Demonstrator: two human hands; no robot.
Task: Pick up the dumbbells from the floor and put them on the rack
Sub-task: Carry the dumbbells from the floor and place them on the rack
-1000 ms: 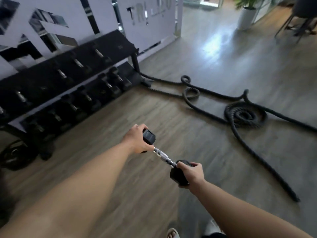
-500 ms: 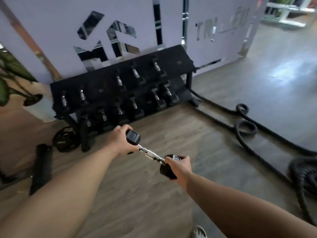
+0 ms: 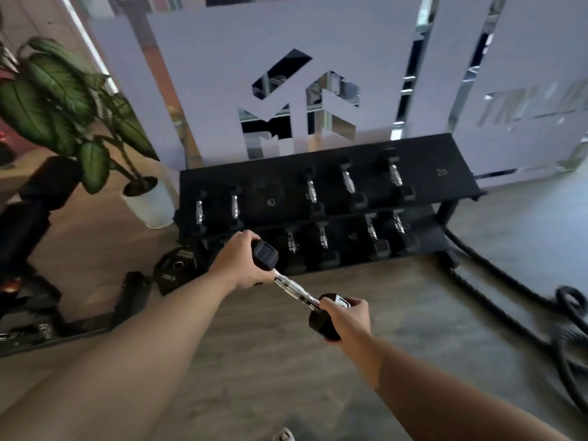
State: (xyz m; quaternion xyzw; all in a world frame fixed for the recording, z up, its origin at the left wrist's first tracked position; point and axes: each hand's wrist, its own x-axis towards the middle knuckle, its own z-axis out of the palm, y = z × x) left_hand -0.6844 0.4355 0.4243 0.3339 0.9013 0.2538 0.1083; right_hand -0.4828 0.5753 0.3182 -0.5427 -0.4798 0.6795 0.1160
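I see the dumbbell held in the air, my left hand clamped on one head, my right hand on the other. The two-tier rack stands just beyond, against a white panel. Below lies wood floor, rope right, plant left.

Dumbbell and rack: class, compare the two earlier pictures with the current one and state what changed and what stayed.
The view swung left and nearer: the rack now sits centred ahead. Unchanged: left hand and right hand grip the dumbbell by its heads.
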